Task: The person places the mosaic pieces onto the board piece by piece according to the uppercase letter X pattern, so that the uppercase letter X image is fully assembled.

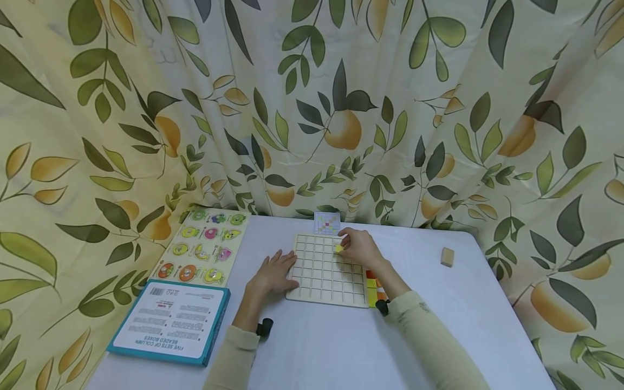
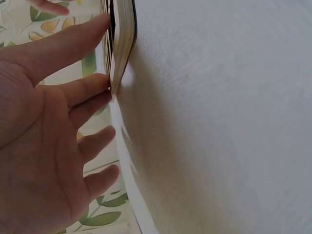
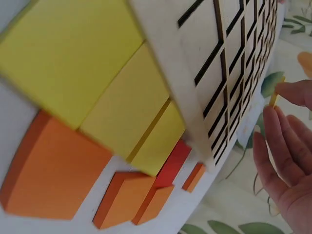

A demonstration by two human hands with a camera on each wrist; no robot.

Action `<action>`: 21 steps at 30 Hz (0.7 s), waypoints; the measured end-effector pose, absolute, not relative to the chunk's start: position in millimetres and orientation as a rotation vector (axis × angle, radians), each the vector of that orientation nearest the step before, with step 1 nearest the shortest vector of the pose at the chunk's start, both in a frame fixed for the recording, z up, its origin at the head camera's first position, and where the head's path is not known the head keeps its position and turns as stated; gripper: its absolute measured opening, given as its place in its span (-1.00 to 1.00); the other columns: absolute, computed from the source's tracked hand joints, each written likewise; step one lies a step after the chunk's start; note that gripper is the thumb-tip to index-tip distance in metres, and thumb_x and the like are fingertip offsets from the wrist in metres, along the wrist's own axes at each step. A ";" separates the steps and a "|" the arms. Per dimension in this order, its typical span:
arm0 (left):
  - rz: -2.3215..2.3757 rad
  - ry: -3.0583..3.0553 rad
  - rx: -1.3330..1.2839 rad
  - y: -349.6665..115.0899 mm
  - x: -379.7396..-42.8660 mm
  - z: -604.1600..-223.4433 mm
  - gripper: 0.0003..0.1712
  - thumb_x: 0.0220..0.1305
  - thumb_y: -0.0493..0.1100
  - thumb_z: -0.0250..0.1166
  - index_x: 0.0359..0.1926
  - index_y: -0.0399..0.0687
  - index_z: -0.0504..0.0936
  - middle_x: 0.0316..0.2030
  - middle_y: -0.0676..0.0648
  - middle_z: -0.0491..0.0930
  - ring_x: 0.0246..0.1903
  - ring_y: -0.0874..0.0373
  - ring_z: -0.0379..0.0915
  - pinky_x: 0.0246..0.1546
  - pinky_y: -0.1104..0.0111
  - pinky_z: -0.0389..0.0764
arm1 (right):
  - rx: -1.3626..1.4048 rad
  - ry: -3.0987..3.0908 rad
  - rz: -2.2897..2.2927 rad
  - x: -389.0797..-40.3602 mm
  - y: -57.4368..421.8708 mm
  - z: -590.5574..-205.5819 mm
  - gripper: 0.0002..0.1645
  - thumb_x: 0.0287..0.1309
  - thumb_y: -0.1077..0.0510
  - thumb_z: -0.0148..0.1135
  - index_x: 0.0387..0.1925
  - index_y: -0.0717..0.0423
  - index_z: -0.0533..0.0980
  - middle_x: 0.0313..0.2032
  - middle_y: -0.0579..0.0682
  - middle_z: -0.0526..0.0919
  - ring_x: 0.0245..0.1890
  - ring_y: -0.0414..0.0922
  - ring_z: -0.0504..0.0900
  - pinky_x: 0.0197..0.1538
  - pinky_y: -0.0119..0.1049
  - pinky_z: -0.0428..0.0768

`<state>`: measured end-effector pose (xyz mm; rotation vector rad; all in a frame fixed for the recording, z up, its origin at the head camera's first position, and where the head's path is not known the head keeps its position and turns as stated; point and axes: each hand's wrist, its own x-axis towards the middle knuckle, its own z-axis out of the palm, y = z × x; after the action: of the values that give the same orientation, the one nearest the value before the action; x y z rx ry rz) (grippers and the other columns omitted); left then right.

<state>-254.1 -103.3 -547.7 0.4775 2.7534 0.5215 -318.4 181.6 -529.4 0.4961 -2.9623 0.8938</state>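
Observation:
A wooden grid board (image 1: 317, 271) lies on the white table, its squares marked off by raised lines. My left hand (image 1: 272, 273) rests at the board's left edge, fingers spread and fairly straight, fingertips touching its side in the left wrist view. Between thumb and fingers my right hand (image 1: 359, 248) pinches a small yellow tile (image 1: 338, 249) over the upper right part of the board. The right wrist view shows that yellow tile (image 3: 276, 92) held on edge. Yellow tiles (image 3: 73, 53), orange tiles (image 3: 58, 170) and a red tile (image 3: 173, 163) lie along the board's right side.
A small pattern card (image 1: 327, 222) stands behind the board. To the left are a sheet of fruit pictures (image 1: 200, 246) and a blue-edged box (image 1: 170, 322). A wooden block (image 1: 447, 257) sits at the right. A leaf-patterned curtain (image 1: 312, 108) hangs behind the table.

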 end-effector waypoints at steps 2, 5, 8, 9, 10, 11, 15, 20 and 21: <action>0.529 2.749 0.478 -103.8 -253.1 -546.3 -0.06 0.33 0.12 0.40 0.59 -0.09 0.26 0.62 -0.06 0.14 0.63 -0.16 -0.15 0.58 -0.18 -0.10 | 0.519 -2.953 0.891 -319.7 176.8 -530.0 -0.37 -0.07 0.25 0.62 0.11 0.23 0.62 -0.30 0.00 0.78 -0.34 -0.14 0.73 -0.13 -0.08 0.72; 0.547 2.740 0.479 -104.1 -252.8 -546.1 -0.05 0.32 0.11 0.41 0.59 -0.11 0.26 0.61 -0.07 0.14 0.63 -0.17 -0.15 0.58 -0.18 -0.10 | 0.538 -2.951 0.881 -322.0 170.6 -531.6 -0.37 -0.07 0.25 0.62 0.11 0.22 0.63 -0.30 -0.01 0.78 -0.34 -0.15 0.73 -0.15 -0.11 0.72; 0.542 2.738 0.479 -104.1 -253.4 -547.8 -0.09 0.36 0.08 0.37 0.59 -0.12 0.25 0.62 -0.08 0.13 0.63 -0.17 -0.15 0.59 -0.16 -0.10 | 0.547 -2.948 0.885 -324.7 166.0 -534.4 -0.38 -0.07 0.26 0.61 0.10 0.21 0.63 -0.30 -0.01 0.78 -0.33 -0.15 0.74 -0.15 -0.13 0.72; 0.545 2.741 0.480 -103.9 -253.5 -548.2 -0.10 0.36 0.06 0.36 0.59 -0.14 0.26 0.61 -0.09 0.14 0.63 -0.18 -0.14 0.59 -0.16 -0.10 | 0.551 -2.948 0.896 -325.5 164.4 -535.2 -0.38 -0.07 0.26 0.60 0.10 0.21 0.63 -0.30 -0.01 0.79 -0.32 -0.15 0.74 -0.14 -0.13 0.72; 0.542 2.743 0.480 -103.9 -253.7 -548.5 -0.13 0.38 0.04 0.35 0.59 -0.14 0.26 0.61 -0.10 0.15 0.62 -0.18 -0.14 0.59 -0.16 -0.09 | 0.554 -2.946 0.904 -326.3 162.8 -536.2 -0.38 -0.06 0.25 0.60 0.11 0.21 0.63 -0.30 -0.01 0.79 -0.32 -0.15 0.75 -0.14 -0.13 0.73; 0.537 2.744 0.480 -103.8 -254.0 -548.9 -0.14 0.40 0.03 0.33 0.59 -0.14 0.26 0.61 -0.10 0.15 0.62 -0.18 -0.13 0.59 -0.16 -0.08 | 0.560 -2.945 0.912 -327.3 161.2 -537.3 -0.38 -0.06 0.25 0.59 0.11 0.21 0.62 -0.30 -0.01 0.78 -0.31 -0.14 0.75 -0.14 -0.14 0.73; 0.536 2.746 0.483 -104.1 -254.4 -548.9 -0.18 0.43 0.02 0.30 0.58 -0.14 0.28 0.61 -0.10 0.16 0.62 -0.17 -0.11 0.58 -0.15 -0.06 | 0.559 -2.946 0.941 -331.0 153.4 -541.3 -0.35 -0.04 0.24 0.60 0.16 0.21 0.61 -0.30 -0.02 0.78 -0.31 -0.15 0.75 -0.14 -0.15 0.73; 0.518 2.736 0.472 -103.8 -255.3 -552.1 -0.19 0.47 0.03 0.23 0.61 -0.09 0.22 0.63 -0.07 0.11 0.63 -0.14 -0.17 0.59 -0.14 -0.11 | 0.577 -2.919 0.954 -334.4 142.2 -544.1 -0.32 -0.03 0.25 0.59 0.19 0.24 0.59 -0.30 -0.02 0.79 -0.33 -0.17 0.75 -0.14 -0.17 0.73; 0.511 2.733 0.468 -103.7 -255.5 -552.6 -0.20 0.48 0.02 0.21 0.62 -0.08 0.21 0.63 -0.06 0.10 0.64 -0.14 -0.18 0.60 -0.13 -0.12 | 0.584 -2.911 0.968 -334.9 139.8 -544.2 -0.32 -0.02 0.26 0.59 0.19 0.24 0.59 -0.30 -0.02 0.78 -0.33 -0.16 0.75 -0.14 -0.17 0.73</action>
<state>-255.5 -103.7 -552.6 0.4681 2.7327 0.5113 -334.9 139.8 -544.2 0.5837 -2.9113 0.9685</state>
